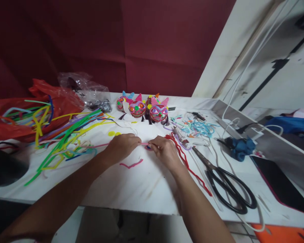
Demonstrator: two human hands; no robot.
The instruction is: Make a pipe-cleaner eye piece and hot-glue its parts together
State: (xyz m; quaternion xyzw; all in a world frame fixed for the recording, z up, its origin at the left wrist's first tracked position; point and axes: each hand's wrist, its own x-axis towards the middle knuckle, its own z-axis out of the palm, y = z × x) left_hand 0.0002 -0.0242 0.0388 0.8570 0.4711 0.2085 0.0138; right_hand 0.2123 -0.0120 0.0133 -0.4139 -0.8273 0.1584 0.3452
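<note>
Pink pipe cleaner (plain), maroon backdrop

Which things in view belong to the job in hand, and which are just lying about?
Likely in the job:
pink strip, held by left hand and right hand
bent pink piece
coloured strips
scissors, untouched

Probably just lying about:
dark tablet
blue bundle
clear bag

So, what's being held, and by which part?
A pink strand, pinched partway along by the left hand and farther right by the right hand, which hides that end.
</note>
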